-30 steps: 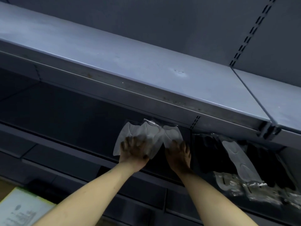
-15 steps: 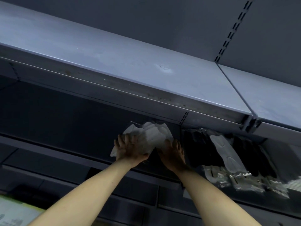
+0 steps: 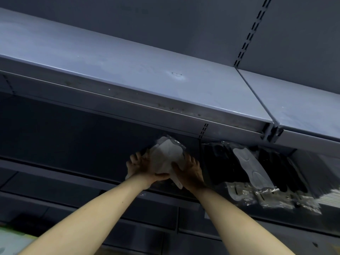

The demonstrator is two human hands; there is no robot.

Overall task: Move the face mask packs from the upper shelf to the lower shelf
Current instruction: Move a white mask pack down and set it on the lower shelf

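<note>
Both my left hand (image 3: 145,167) and right hand (image 3: 190,172) clasp the white mask pack (image 3: 168,155), tilted, between them on the lower shelf (image 3: 55,173), with stacked packs (image 3: 257,170) just right.

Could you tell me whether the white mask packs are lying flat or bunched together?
Bunched: the left hand and right hand grip the white mask packs from both sides, overlapped and propped up.
</note>
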